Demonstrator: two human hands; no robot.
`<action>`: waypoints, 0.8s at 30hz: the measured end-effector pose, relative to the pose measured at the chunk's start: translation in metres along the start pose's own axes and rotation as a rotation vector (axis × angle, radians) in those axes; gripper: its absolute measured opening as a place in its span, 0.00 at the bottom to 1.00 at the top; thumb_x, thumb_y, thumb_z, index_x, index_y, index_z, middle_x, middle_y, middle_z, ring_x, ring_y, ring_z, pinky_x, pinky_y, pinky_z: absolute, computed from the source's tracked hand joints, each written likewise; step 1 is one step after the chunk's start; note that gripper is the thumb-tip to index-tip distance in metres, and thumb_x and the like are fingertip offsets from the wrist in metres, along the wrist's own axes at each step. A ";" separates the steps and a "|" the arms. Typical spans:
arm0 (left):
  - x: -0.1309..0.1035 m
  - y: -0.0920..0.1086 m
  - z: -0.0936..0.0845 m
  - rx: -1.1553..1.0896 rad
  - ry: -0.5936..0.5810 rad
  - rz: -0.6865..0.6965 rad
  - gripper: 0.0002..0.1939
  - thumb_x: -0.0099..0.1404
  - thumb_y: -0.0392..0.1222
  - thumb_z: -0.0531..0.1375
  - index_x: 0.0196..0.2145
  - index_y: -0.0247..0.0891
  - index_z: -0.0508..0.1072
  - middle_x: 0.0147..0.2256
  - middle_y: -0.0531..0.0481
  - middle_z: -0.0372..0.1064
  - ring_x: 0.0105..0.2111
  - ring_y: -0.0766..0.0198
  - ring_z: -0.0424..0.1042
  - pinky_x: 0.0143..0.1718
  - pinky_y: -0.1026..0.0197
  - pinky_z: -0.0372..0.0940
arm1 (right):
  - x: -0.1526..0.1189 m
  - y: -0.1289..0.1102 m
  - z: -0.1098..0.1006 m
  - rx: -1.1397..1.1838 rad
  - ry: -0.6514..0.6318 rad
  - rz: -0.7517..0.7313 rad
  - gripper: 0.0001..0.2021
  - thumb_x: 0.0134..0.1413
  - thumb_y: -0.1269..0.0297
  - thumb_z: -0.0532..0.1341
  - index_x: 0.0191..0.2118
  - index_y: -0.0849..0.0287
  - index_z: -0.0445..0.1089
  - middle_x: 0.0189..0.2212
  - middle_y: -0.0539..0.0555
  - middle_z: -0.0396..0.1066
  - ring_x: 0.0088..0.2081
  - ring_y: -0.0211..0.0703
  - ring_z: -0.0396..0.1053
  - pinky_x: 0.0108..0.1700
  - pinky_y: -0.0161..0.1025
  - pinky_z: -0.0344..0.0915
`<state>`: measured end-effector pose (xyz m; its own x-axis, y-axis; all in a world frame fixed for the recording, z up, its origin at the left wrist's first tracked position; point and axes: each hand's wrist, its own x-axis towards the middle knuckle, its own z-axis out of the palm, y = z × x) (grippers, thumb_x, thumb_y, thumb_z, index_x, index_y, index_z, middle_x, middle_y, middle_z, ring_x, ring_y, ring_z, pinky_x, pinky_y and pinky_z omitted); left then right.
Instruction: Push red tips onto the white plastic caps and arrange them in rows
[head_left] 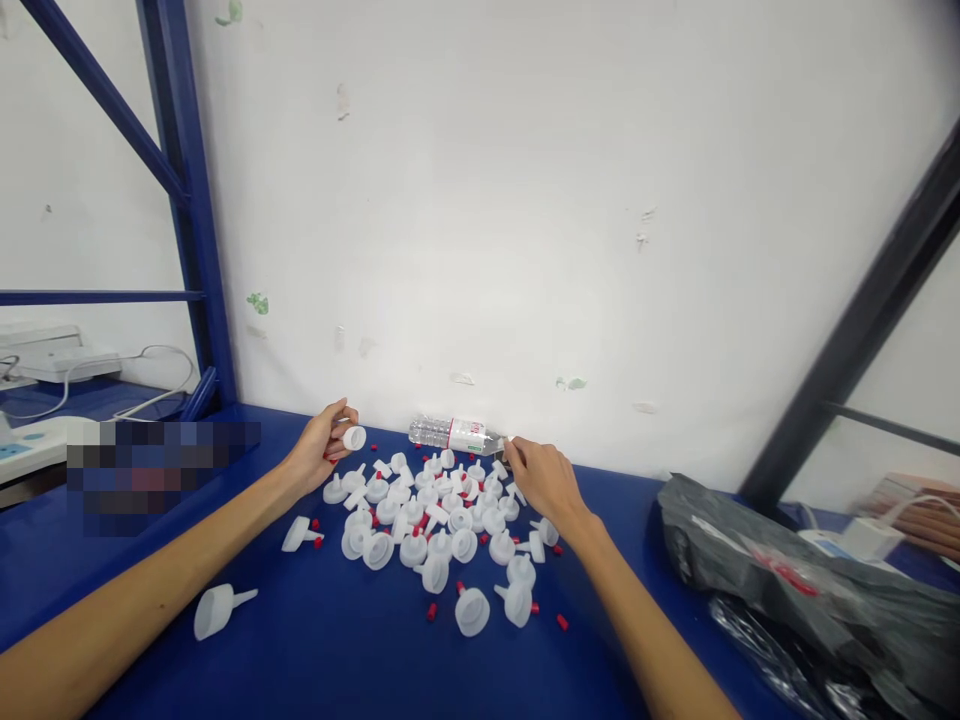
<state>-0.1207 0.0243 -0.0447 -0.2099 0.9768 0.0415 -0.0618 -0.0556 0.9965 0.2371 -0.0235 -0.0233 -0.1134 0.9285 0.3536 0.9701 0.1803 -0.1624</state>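
Observation:
My left hand [321, 447] is closed on a white nozzle cap [355, 438], its round open end facing out to the right. A bit of red shows under those fingers. At the back, against the wall, a clear plastic bottle [466, 436] with a white and red label lies on its side. My right hand [544, 480] is at the bottle's neck end, fingers pinched together; what they hold, if anything, is hidden. Between my hands spreads a pile of white nozzle caps [464, 545] mixed with small red tips [432, 611].
One nozzle cap [215, 611] lies apart by my left forearm. A grey plastic bag [795, 580] covers the right side of the blue table [337, 650]. Blue posts [199, 200] stand at left, with white devices [52, 440] beyond; a dark post [847, 310] leans right.

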 end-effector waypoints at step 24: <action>0.002 -0.001 -0.009 0.208 -0.228 0.115 0.16 0.76 0.51 0.63 0.52 0.35 0.75 0.45 0.47 0.76 0.37 0.63 0.76 0.37 0.57 0.76 | -0.002 -0.001 -0.001 -0.027 -0.014 -0.016 0.19 0.79 0.59 0.49 0.46 0.54 0.79 0.39 0.57 0.83 0.40 0.50 0.79 0.35 0.38 0.54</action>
<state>-0.1302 0.0239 -0.0465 0.0212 0.9890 0.1461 0.1552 -0.1476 0.9768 0.2369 -0.0262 -0.0232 -0.1314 0.9301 0.3431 0.9736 0.1863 -0.1322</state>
